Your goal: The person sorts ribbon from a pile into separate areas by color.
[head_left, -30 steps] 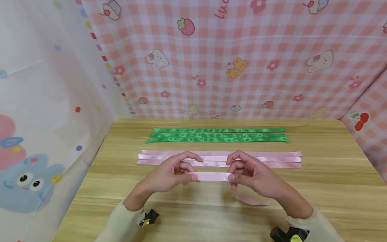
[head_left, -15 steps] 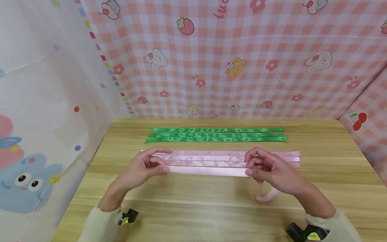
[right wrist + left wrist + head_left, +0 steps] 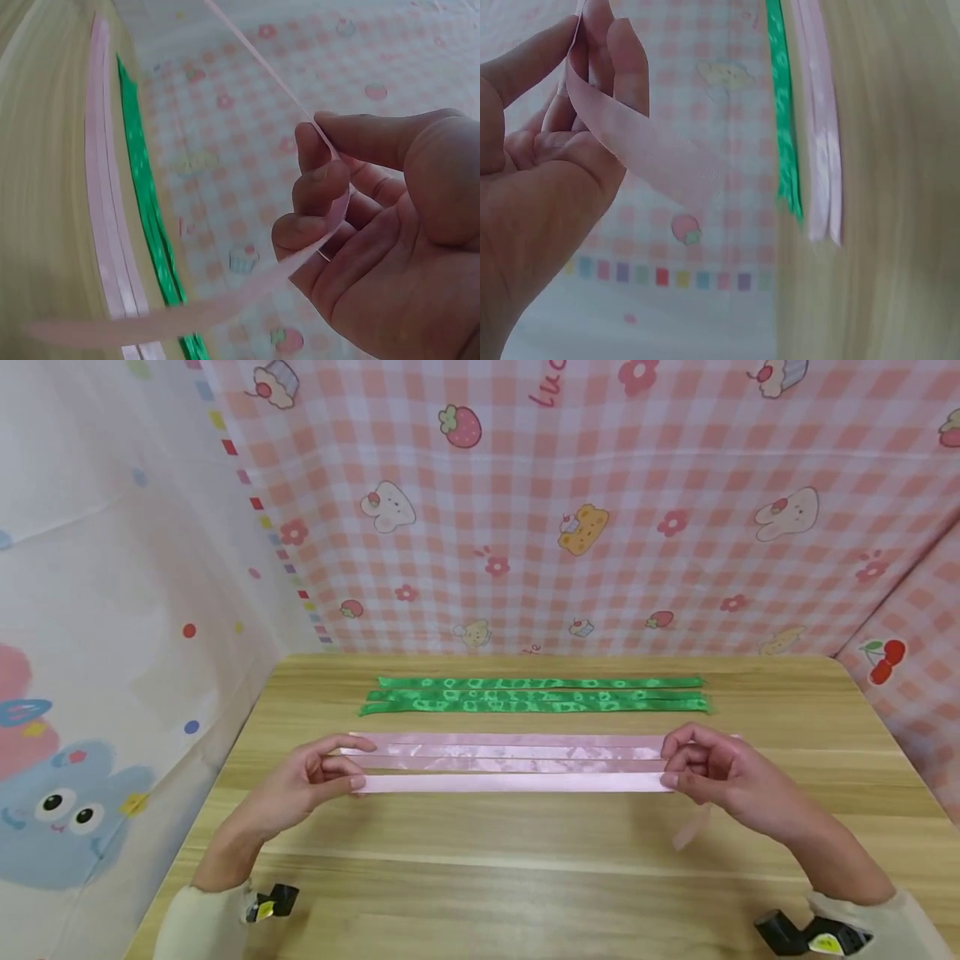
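Observation:
A pink satin ribbon (image 3: 510, 782) is stretched level between both hands, above the wooden table. My left hand (image 3: 318, 777) pinches it between thumb and fingers near one end; a short tail (image 3: 641, 142) curls past the palm in the left wrist view. My right hand (image 3: 712, 772) pinches the other side, and a longer loose tail (image 3: 217, 304) hangs below it in the right wrist view. Just behind the held ribbon, several pink ribbon strips (image 3: 510, 752) lie side by side, partly covered by the fingers at both ends.
Farther back on the wooden table (image 3: 480, 877) lie green patterned ribbon strips (image 3: 536, 700), parallel to the pink ones. A pink checked cloth (image 3: 480, 593) hangs behind the table's rear edge. A white printed cloth (image 3: 135, 568) hangs at the left.
Both hands have moved apart, left hand leftward and right hand rightward. The ribbon span between them has grown from short to long, and the tail under the right hand has shortened.

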A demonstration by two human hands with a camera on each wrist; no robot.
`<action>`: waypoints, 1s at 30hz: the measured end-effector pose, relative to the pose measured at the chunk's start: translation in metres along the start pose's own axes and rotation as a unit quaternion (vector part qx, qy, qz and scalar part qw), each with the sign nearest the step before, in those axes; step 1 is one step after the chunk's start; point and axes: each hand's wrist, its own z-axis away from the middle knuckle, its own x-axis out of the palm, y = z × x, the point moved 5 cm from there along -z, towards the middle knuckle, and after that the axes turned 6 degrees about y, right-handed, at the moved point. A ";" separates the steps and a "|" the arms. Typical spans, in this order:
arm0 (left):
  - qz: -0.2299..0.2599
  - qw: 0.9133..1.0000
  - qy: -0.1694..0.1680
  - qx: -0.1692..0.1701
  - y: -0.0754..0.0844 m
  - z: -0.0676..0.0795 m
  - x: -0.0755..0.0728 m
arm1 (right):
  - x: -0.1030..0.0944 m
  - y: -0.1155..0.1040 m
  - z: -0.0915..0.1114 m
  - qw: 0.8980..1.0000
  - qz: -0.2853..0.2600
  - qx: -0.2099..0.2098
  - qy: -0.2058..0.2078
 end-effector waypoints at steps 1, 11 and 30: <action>-0.003 1.000 0.002 -0.002 -0.002 0.001 -0.003 | -0.004 0.002 0.002 1.000 0.004 0.002 0.002; -0.056 0.996 0.043 -0.045 -0.024 0.012 -0.026 | -0.042 0.030 0.027 0.995 0.077 0.059 0.015; -0.039 0.994 0.041 -0.089 -0.062 0.025 -0.044 | -0.076 0.084 0.060 0.989 0.096 0.109 0.018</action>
